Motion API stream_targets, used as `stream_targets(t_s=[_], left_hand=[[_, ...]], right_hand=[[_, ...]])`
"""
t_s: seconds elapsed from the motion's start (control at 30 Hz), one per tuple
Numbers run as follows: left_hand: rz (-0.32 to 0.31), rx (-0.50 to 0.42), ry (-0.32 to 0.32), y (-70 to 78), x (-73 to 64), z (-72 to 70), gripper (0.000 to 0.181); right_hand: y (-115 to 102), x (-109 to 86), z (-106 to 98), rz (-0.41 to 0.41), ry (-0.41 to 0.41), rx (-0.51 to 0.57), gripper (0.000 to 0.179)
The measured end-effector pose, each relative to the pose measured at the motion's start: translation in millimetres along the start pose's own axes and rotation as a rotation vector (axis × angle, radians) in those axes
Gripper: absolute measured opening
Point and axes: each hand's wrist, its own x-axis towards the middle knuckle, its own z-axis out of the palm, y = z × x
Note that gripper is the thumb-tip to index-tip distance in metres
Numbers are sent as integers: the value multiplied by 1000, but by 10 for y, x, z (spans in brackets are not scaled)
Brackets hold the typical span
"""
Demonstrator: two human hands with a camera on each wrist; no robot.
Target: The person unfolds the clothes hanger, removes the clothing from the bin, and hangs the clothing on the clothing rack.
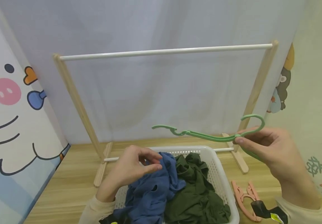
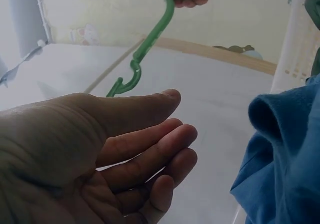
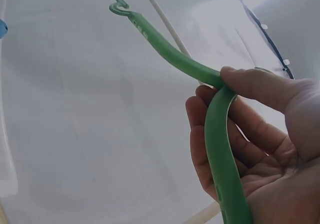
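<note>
Pinched at its middle joint, a green plastic hanger (image 1: 205,136) is in my right hand (image 1: 275,152), with its hook curving up over the fingers. One hanger arm reaches left above the basket; the other runs down past the palm in the right wrist view (image 3: 222,149). My left hand (image 1: 135,165) holds nothing, its fingers loosely bent, just above a blue garment (image 1: 155,189). In the left wrist view a fold of the blue cloth (image 2: 290,134) lies apart from the fingers. A dark green garment (image 1: 194,193) fills the basket's right side.
The white basket (image 1: 219,174) stands on a wooden table (image 1: 68,183). Behind it is a wooden rack with a white top rail (image 1: 166,52). A folded pink hanger (image 1: 242,199) lies right of the basket. Printed panels (image 1: 9,130) flank both sides.
</note>
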Motion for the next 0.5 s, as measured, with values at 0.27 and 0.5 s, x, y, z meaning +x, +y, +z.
stream_targets(t_s=[0.27,0.5], left_hand=[[58,68,-95,61,214,112,22],[136,189,-178,138,388,263,24]], right_hand=[[62,13,17,42,50,113,18],[61,48,44,68,57,140,17]])
